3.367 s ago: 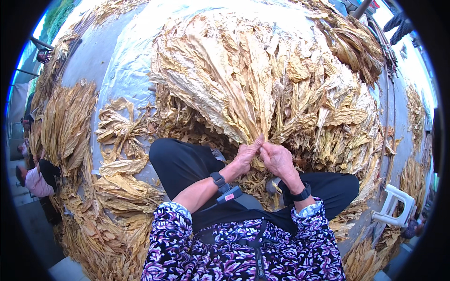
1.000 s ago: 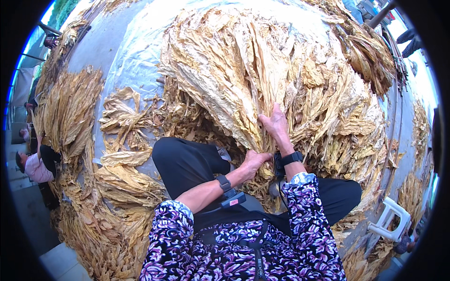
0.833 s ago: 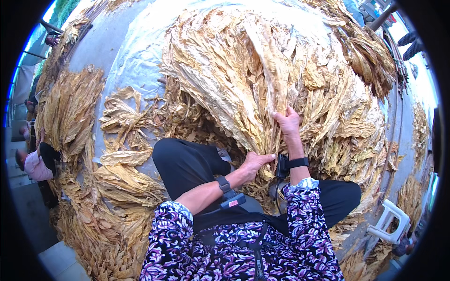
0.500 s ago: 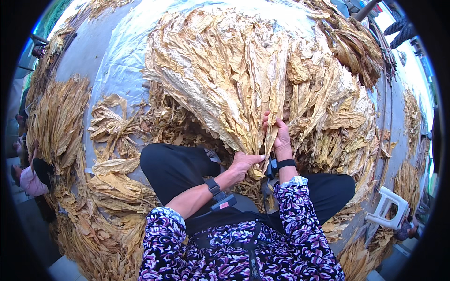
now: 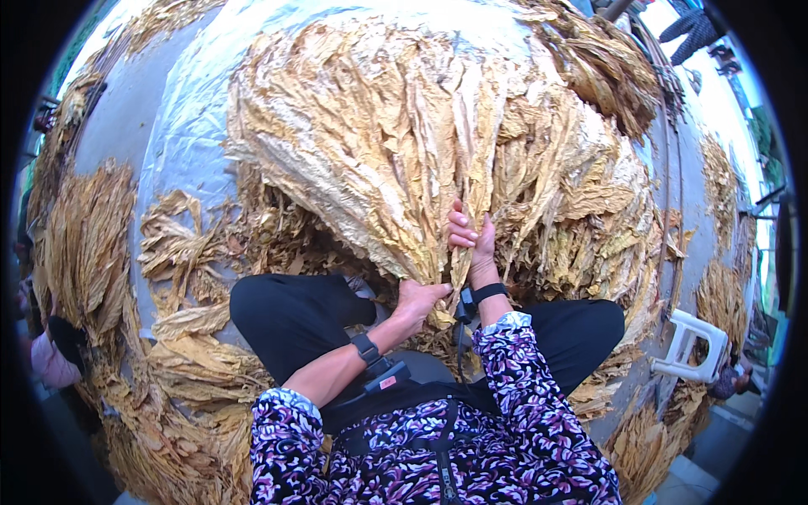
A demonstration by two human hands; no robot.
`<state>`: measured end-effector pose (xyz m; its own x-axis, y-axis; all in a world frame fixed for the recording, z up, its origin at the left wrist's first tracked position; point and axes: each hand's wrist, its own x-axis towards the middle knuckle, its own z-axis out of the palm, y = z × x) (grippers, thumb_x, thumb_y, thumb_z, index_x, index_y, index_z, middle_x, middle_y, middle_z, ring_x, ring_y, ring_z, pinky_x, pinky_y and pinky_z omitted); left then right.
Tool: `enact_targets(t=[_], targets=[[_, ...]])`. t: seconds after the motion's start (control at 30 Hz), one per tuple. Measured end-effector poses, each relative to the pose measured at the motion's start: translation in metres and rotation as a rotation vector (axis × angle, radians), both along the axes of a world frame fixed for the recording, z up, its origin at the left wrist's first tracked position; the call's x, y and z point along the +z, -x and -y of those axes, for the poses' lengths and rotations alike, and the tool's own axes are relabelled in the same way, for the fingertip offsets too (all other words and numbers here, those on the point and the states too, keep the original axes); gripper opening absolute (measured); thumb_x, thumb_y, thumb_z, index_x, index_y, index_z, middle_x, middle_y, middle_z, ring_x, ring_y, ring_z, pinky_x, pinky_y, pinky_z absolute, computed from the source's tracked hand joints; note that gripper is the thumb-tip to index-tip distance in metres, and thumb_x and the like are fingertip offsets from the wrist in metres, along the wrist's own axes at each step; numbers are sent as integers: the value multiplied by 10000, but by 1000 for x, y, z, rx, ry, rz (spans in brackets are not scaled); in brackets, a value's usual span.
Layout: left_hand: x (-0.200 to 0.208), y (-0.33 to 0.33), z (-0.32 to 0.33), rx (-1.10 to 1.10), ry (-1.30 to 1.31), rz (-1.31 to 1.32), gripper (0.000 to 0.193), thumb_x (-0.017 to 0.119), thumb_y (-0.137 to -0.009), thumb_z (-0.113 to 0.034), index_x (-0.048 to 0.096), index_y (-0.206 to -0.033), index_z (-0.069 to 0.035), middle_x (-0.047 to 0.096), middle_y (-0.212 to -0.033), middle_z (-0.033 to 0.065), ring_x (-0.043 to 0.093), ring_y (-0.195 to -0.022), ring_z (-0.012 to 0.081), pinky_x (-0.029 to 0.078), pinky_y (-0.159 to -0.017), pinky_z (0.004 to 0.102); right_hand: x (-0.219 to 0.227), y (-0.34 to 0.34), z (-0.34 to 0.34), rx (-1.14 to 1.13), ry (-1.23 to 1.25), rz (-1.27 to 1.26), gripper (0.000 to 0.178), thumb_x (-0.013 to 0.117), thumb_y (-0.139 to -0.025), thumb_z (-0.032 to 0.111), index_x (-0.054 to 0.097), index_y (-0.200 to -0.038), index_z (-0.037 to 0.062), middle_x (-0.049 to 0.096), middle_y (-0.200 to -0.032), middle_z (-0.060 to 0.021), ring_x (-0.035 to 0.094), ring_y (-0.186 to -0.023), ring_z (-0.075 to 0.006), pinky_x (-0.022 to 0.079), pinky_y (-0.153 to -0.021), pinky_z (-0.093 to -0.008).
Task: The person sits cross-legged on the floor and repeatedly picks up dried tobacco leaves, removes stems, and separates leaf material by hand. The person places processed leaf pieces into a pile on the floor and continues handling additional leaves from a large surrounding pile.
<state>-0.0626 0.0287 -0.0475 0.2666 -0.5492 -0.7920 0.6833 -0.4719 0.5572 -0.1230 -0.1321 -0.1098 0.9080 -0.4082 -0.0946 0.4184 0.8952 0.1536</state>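
A wide, fanned bundle of dried tobacco leaves (image 5: pixel 353 151), golden yellow and crinkled, spreads away from me with its narrow stem end between my knees. My left hand (image 5: pixel 418 303) is closed around the gathered stems, thumb pointing right. Just above it and to the right, my right hand (image 5: pixel 474 244) has its fingers curled round a long tobacco leaf (image 5: pixel 473 168) along the bundle's right edge. The far tips of the bundle rest on the heap. Part of the stem ends is hidden behind my left hand.
More tobacco leaves (image 5: pixel 581 202) are heaped at right, with loose piles (image 5: pixel 202 362) at left. Pale plastic sheeting (image 5: pixel 189 126) lies under the far side. A white plastic stool (image 5: pixel 692 347) stands at right, near thin poles (image 5: pixel 673 168). A person in pink (image 5: pixel 55 360) is at far left.
The whole view has shifted, so the scene sits slightly further left. My left hand keeps its hold on the stems, while my right fingers have curled more closely around the leaf.
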Motion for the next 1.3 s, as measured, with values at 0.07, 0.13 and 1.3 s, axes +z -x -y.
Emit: enact_targets(t=[0.07, 0.13, 1.3], targets=[[8, -4, 1, 36, 32, 2, 243, 646, -759, 12, 593, -990, 66, 643, -833, 93, 625, -644, 172, 526, -548, 297, 3, -4, 1, 11, 11, 78, 539, 411, -924, 416, 485, -1153, -66, 452, -783, -63, 388, -489, -65, 347, -422, -203], [3, -5, 3, 30, -20, 28, 201, 643, -774, -2, 593, -960, 56, 637, -816, 92, 614, -607, 170, 514, -515, 287, 16, -5, 2, -9, 28, 91, 532, 416, -916, 429, 499, -1108, -61, 449, -761, -53, 381, -470, -63, 342, -411, -200], [-24, -27, 59, -533, 319, 461, 388, 511, -878, -160, 435, -1246, -63, 516, -1096, 81, 520, -930, 209, 454, -847, 318, 127, 504, -321, -1863, -389, -1781, 279, 536, -909, 324, 535, -809, 63, 480, -559, 10, 410, -386, -41, 338, -290, -185]])
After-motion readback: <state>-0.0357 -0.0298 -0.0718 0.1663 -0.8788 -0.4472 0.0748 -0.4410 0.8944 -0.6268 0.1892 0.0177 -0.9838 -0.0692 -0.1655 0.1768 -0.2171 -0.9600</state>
